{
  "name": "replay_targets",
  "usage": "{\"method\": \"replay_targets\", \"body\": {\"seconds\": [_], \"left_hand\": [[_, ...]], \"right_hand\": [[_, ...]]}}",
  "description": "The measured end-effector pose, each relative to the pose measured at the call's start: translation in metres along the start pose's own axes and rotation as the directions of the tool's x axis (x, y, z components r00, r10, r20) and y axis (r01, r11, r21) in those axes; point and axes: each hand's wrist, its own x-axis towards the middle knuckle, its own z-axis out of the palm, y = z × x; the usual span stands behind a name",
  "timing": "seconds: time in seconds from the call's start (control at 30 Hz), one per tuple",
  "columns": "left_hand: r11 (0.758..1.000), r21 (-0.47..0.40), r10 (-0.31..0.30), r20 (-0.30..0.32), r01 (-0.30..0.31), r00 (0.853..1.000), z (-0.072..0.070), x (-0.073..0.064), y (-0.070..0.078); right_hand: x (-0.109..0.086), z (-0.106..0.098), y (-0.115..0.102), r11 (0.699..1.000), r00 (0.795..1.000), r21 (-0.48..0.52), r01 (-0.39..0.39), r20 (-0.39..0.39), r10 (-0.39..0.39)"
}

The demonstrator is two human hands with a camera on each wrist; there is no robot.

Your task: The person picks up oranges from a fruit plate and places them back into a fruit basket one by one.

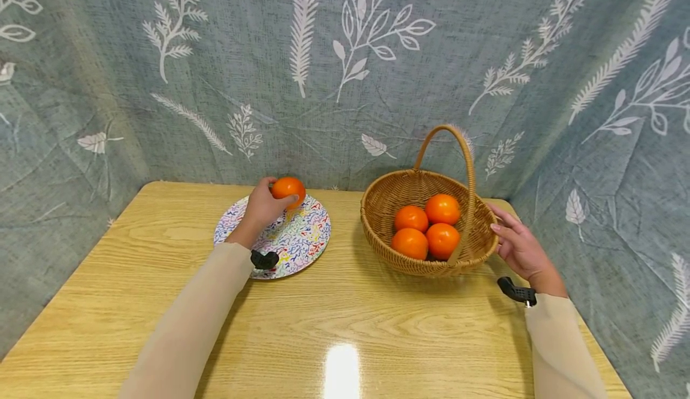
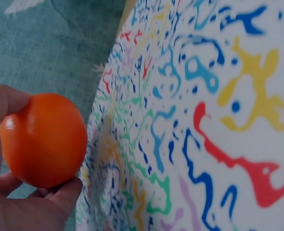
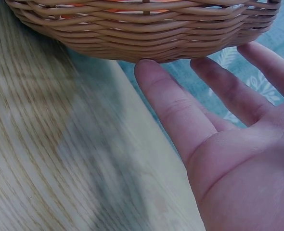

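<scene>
At the far edge of the plate, my left hand (image 1: 265, 202) grips a smooth, glossy orange (image 1: 289, 190), thumb on one side and fingers on the other. The left wrist view shows this orange (image 2: 46, 139) beside the plate's rim; whether it touches the plate I cannot tell. The round plate (image 1: 302, 244) is white with multicoloured squiggles. To the right stands a wicker basket (image 1: 377, 235) with a tall handle and several oranges (image 1: 443, 209) inside. My right hand (image 1: 521, 249) touches the basket's right side; in the right wrist view its fingertips (image 3: 148, 67) rest against the weave, fingers fairly straight.
A light wooden table (image 1: 377, 327) carries the plate and basket. Grey-green cloth (image 1: 259, 117) with white leaf patterns hangs behind the table and along both sides, close to the basket's back. The basket handle (image 1: 468, 165) arches well above the rim.
</scene>
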Motion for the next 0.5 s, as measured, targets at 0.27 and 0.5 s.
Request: {"method": "replay_targets", "body": {"seconds": [0.27,0.5], "left_hand": [[0.994,-0.06,0.094,0.02,-0.092,0.995,0.003,-0.009,0.02],[0.99,-0.047,0.133,0.052,-0.13,0.99,0.002,-0.016,0.038]], "right_hand": [[0.0,0.0,0.001,1.0,1.0,0.012,0.011,0.009,-0.011],[0.0,0.0,0.0,1.0,1.0,0.015,0.012,0.022,-0.012]]}}
